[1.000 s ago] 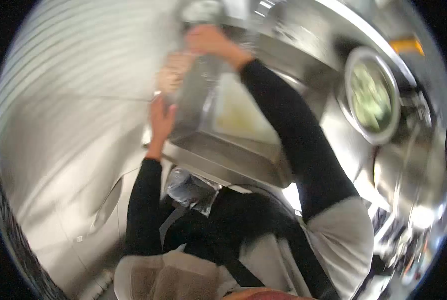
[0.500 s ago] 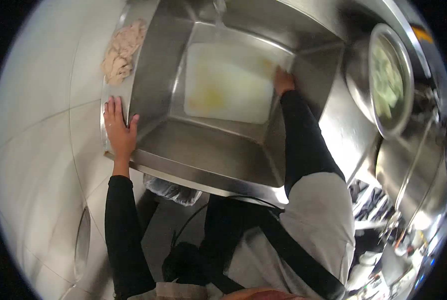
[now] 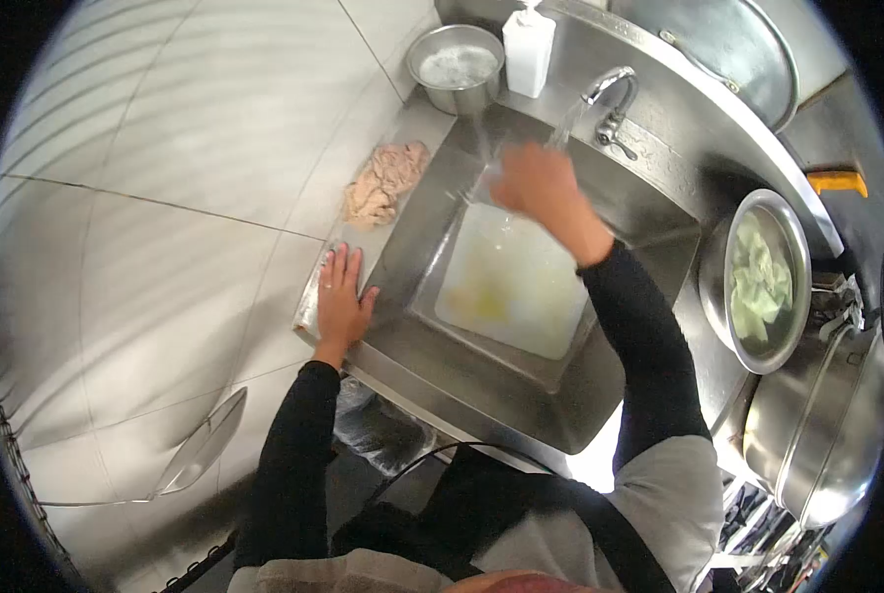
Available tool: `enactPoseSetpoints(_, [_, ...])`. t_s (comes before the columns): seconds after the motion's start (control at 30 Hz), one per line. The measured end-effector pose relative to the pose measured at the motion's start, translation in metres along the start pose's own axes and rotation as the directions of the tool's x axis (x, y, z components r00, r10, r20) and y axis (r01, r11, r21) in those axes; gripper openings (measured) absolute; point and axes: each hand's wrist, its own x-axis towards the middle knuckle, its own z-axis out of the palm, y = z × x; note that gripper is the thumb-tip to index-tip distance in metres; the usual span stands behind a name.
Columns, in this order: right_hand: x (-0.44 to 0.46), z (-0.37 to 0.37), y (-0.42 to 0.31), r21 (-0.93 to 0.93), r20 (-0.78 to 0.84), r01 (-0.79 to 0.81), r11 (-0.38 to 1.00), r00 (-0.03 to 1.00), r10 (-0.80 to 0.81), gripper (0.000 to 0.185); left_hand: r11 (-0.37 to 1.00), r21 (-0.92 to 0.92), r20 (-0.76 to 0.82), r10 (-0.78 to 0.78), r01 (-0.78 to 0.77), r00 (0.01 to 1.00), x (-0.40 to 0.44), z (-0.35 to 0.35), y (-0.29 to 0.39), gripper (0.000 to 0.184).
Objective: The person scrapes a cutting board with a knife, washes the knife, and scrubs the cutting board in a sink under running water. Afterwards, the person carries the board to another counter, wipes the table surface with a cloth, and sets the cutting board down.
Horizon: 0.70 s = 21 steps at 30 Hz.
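My left hand lies flat on the left rim of the steel sink, its fingers stretched out. In the sink basin rests a white cutting board with yellowish stains. Over the board's far edge is my right hand, beside the water stream. Motion smears its fingers, so I cannot make out whether they hold anything. Water runs from the curved faucet close to that hand. A crumpled pinkish-beige cloth sits on the rim just beyond my left hand.
A steel pot with foamy liquid and a white pump bottle stand behind the basin. To the right, a metal bowl holds pale green leafy pieces. Below it is a large steel pot. A tiled wall borders the left.
My right hand has moved from the board's right side up to its far edge, near the running water. My left hand stays on the rim. The view has shifted, bringing the faucet into sight.
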Motion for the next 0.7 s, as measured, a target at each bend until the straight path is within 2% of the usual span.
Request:
enactPoseSetpoints(0.03, [0.028,-0.017,-0.005,0.029,-0.162,0.022,0.999,0.987,-0.017,0.041,1.0,-0.011,-0.002,0.002,-0.002,1.0,-0.001,0.001,-0.001,0.073])
enactPoseSetpoints(0.07, [0.05,-0.043,-0.013,-0.004,-0.282,0.112,0.994,0.953,-0.109,0.035,1.0,-0.024,-0.004,0.004,-0.004,1.0,0.0,0.001,-0.002,0.074])
enactPoseSetpoints(0.1, [0.082,-0.061,-0.02,-0.003,-0.286,0.087,0.996,0.955,-0.084,0.028,1.0,-0.02,-0.014,0.008,-0.008,1.0,0.002,0.0,-0.002,0.074])
enactPoseSetpoints(0.17, [0.162,-0.061,-0.022,0.049,-0.24,0.043,0.998,0.97,-0.03,0.033,1.0,-0.019,-0.021,0.012,-0.012,1.0,0.0,0.002,-0.003,0.075])
enactPoseSetpoints(0.33, [0.257,0.041,-0.002,-0.079,-0.107,0.128,0.989,0.985,-0.136,0.03,1.0,-0.014,-0.004,-0.003,0.003,1.0,0.003,0.004,-0.006,0.074])
enactPoseSetpoints(0.47, [0.25,0.029,-0.012,0.045,-0.277,0.015,0.999,0.961,-0.002,0.03,0.999,-0.031,0.004,-0.01,0.01,1.0,0.001,0.001,-0.002,0.073])
enactPoseSetpoints(0.5, [0.249,0.021,-0.01,0.018,-0.319,0.088,0.996,0.945,-0.078,0.034,0.999,-0.037,0.007,-0.006,0.006,1.0,0.002,-0.001,-0.003,0.073])
enactPoseSetpoints(0.57, [0.203,-0.017,-0.031,-0.194,-0.35,-0.027,0.981,0.936,-0.043,0.025,1.0,-0.026,-0.004,0.004,-0.004,1.0,0.003,0.001,-0.004,0.072])
enactPoseSetpoints(0.67, [0.131,0.025,-0.009,0.15,-0.583,0.229,0.962,0.806,-0.101,0.033,1.0,0.021,0.011,0.017,-0.017,1.0,0.004,0.005,-0.005,0.071])
enactPoseSetpoints(0.7, [0.094,0.042,-0.005,0.245,-0.48,0.149,0.958,0.877,-0.014,0.036,0.998,0.038,-0.009,0.046,-0.045,0.999,0.002,0.013,-0.012,0.071])
